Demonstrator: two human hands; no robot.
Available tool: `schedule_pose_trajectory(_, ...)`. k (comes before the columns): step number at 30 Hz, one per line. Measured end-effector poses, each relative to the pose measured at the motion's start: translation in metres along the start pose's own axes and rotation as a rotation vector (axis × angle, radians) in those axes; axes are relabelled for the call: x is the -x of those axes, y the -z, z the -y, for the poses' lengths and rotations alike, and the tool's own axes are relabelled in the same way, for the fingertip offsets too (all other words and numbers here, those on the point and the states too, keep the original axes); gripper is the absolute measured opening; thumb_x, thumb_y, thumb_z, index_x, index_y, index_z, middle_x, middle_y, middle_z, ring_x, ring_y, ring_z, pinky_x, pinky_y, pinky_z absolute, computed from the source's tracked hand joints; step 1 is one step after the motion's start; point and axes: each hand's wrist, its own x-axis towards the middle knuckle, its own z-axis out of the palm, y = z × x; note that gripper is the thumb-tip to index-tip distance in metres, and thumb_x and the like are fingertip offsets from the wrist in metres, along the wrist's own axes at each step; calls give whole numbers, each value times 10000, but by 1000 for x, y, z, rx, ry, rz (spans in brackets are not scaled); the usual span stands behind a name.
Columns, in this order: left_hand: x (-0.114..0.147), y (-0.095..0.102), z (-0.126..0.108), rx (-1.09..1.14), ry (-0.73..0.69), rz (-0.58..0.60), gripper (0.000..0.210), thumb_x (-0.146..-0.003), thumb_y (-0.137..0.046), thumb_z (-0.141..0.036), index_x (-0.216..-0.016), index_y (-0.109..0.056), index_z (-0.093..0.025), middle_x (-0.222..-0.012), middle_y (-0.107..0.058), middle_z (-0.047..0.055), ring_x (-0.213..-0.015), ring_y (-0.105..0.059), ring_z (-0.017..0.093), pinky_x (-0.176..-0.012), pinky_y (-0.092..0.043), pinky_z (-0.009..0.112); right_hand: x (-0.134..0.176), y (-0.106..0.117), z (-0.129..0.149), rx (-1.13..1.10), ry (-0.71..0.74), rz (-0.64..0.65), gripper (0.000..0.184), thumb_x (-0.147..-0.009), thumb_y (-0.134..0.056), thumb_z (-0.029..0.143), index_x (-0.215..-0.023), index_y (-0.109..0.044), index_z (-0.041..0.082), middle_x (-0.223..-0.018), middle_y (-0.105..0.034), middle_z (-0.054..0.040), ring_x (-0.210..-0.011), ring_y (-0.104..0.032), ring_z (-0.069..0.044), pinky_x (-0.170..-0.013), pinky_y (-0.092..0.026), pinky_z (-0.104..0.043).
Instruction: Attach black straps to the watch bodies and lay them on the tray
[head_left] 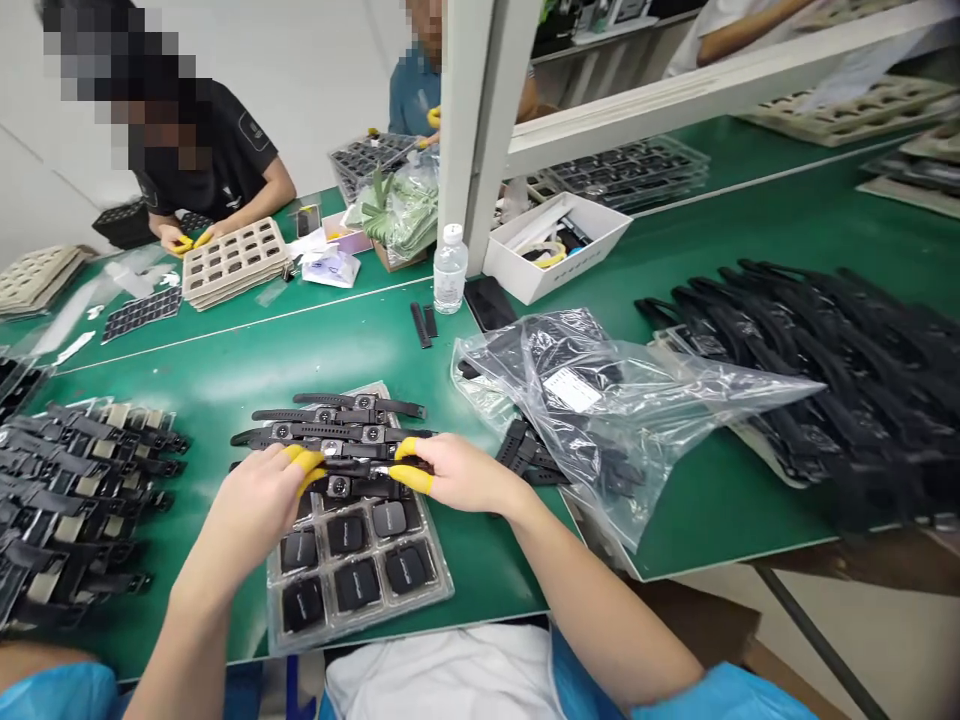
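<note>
A clear plastic tray (442,575) lies in front of me. Square black watch heads (356,585) fill its near compartments, and black-strapped smartwatches (300,432) lie face down in rows across its far half. Both hands wear yellow finger covers and meet over the middle of the tray at one smartwatch (356,467). My left hand (259,500) is closed at its left side, with the fingertips partly hidden. On its right side my right hand (457,475) pinches it between thumb and finger. Loose black straps (525,455) lie to the right of the tray.
A plastic bag (637,400) of straps lies right of centre. Strapped watches are piled at left (82,500) and right (810,370). Behind stand a water bottle (451,275) and a white box (555,245). Across the table, a co-worker handles a beige tray (234,262).
</note>
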Motion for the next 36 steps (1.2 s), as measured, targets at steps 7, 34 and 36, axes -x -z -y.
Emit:
schedule_pose_trajectory(7, 67, -10, 39, 207, 160, 78, 307, -976, -461, -249, -1093, -744, -223, -1112, -767, 88, -1000, -733, 255, -861, -620, 362, 41, 34, -13, 416, -438, -253, 283, -1043, -513, 454, -1062, -647, 206, -991, -746, -108, -829, -686, -277, -655, -424, -334)
schedule_pose_trajectory(34, 45, -30, -56, 365, 268, 20, 184, -1067, -489, -280, -1050, -649, -191, -1131, -669, 95, -1090, -608, 232, -965, -530, 397, 80, 5, -100, 616, -476, -576, 228, -906, -540, 423, -977, -555, 207, -934, -638, -166, -907, -604, -379, -804, -507, -509)
schedule_pose_trajectory(36, 30, -38, -95, 210, 134, 133, 212, -1055, -495, -255, -1073, -683, -158, -1115, -681, 122, -1016, -609, 266, -860, -530, 429, 74, 3, -94, 455, -495, -617, 219, -900, -574, 427, -978, -537, 225, -840, -649, -112, -756, -628, -317, -710, -509, -453)
